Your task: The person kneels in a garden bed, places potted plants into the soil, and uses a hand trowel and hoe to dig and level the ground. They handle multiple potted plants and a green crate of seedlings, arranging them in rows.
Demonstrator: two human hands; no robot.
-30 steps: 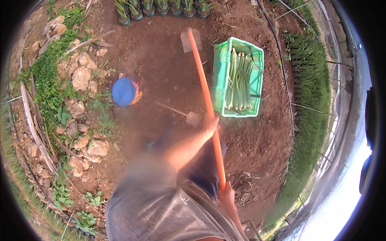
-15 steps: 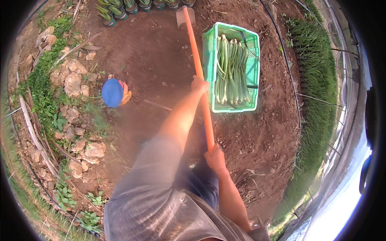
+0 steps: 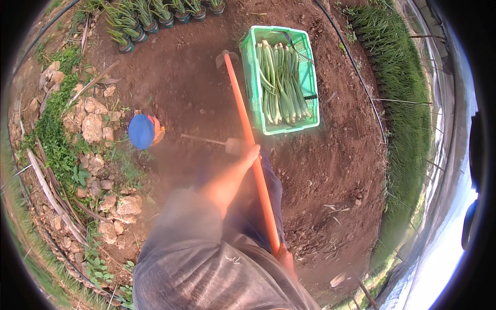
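Soil (image 3: 175, 67) (reddish) carries stones (image 3: 92, 127), potted plants (image 3: 149, 25) — and a crate (image 3: 251, 77).

The orange handle (image 3: 239, 98) looks smooth, the green crate (image 3: 251, 77) plastic, the soil (image 3: 330, 155) rough (and matt), the shirt (image 3: 217, 274) cloth.

You've got two grips in view, one left grip (image 3: 251, 153) and one right grip (image 3: 284, 257), sharing one orange-handled tool (image 3: 242, 108). There's one smaller tool (image 3: 233, 146) with a flat blade too, so call it two tools total for you. One green crate (image 3: 252, 88), one blue round-topped thing (image 3: 141, 131), and one black hose (image 3: 338, 32) over to the crate's right. For potted plants (image 3: 183, 17) I get about seven along the near edge, but the back ones overlap, so no firm total. Green stalks (image 3: 281, 82), easily more than six, too bunched for an exact number. Rocks (image 3: 93, 127) on your left, well over ten.
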